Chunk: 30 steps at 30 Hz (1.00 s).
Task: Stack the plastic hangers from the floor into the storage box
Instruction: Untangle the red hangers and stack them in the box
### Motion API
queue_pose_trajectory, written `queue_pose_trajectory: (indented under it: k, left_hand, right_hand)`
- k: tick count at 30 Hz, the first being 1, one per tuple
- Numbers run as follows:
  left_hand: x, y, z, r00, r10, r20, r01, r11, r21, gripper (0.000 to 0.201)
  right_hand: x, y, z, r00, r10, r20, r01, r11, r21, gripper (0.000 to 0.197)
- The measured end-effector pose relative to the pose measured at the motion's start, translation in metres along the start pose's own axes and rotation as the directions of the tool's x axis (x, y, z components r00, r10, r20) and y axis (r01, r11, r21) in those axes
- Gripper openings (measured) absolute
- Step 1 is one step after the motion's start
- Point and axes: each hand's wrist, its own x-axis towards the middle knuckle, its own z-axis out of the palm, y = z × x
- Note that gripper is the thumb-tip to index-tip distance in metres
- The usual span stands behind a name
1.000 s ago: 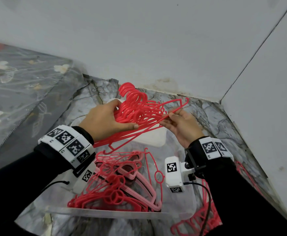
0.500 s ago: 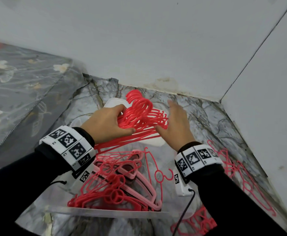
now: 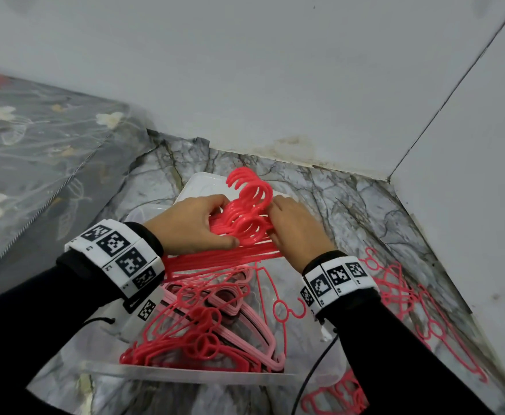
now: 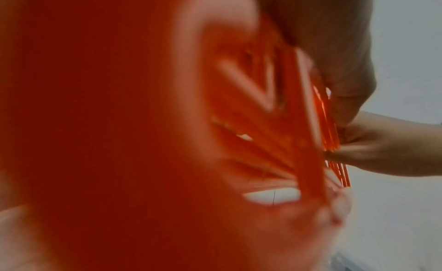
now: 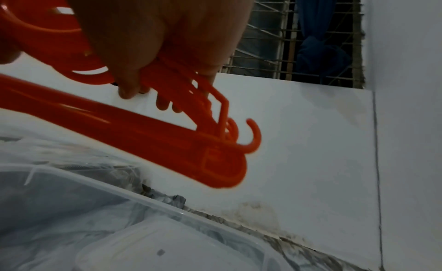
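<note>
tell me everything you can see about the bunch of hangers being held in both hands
The bunch of hangers is thin red plastic, many pieces pressed flat together with their hooks lined up and curling away from the person. It is held in the air above the clear storage box, where other hangers already lie. The left hand grips one side, thumb across the bars; the right hand grips the other side, its fingers curled round the bars. The straight bottom bars point back towards the left wrist.
</note>
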Motion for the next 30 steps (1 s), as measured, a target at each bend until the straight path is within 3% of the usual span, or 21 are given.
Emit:
queue_pose_trajectory:
  k: [5,9,11,13,17,20,22,24,26,28,30]
  left_hand:
    - [0.002,-0.001,0.003,1.0,0.024,-0.02,-0.018,0.969,0.245,0.051]
    - [-0.002,-0.006,0.0,0.987,0.156,-0.047,-0.104,0.823,0.559,0.073]
    - [-0.003,-0.008,0.0,0.986,0.167,0.004,-0.129,0.745,0.654,0.065]
    - [-0.003,-0.007,0.0,0.991,0.134,0.012,-0.105,0.72,0.686,0.049]
    - [0.0,-0.005,0.009,0.997,0.059,-0.056,-0.012,0.789,0.614,0.024]
    - [0.004,-0.006,0.01,0.996,0.008,-0.084,0.042,0.816,0.576,0.016]
    - [0.008,-0.011,0.007,0.994,-0.009,-0.113,0.069,0.841,0.537,0.014]
    - [0.012,-0.017,0.003,0.987,-0.025,-0.161,0.102,0.866,0.489,0.015]
    - [0.015,-0.022,-0.003,0.973,-0.042,-0.229,0.142,0.884,0.445,0.019]
    - [0.018,-0.026,-0.009,0.962,-0.05,-0.268,0.159,0.901,0.403,0.021]
    - [0.021,-0.027,-0.012,0.962,-0.041,-0.27,0.148,0.909,0.39,0.017]
  right_hand:
    - [0.003,-0.008,0.002,0.994,0.029,0.103,-0.032,0.999,0.027,0.028]
    - [0.005,-0.007,0.0,0.993,0.042,0.107,-0.05,0.996,0.079,0.024]
    - [0.005,-0.004,0.0,0.993,0.04,0.108,-0.049,0.995,0.082,0.024]
    - [0.005,-0.002,0.001,0.99,0.059,0.128,-0.07,0.994,0.083,0.027]
    - [0.008,-0.006,0.004,0.984,0.064,0.164,-0.088,0.986,0.139,0.033]
    - [0.008,0.004,0.003,0.988,0.095,0.118,-0.128,0.94,0.317,0.032]
    - [0.006,0.022,0.0,0.982,0.167,0.09,-0.189,0.893,0.409,0.045]
    - [0.0,0.043,-0.001,0.952,0.29,0.093,-0.301,0.845,0.443,0.06]
    - [-0.008,0.06,0.005,0.893,0.428,0.137,-0.443,0.788,0.427,0.06]
    - [-0.013,0.071,0.02,0.821,0.502,0.273,-0.568,0.769,0.293,0.05]
    - [-0.017,0.07,0.04,0.737,0.488,0.468,-0.581,0.811,0.069,0.041]
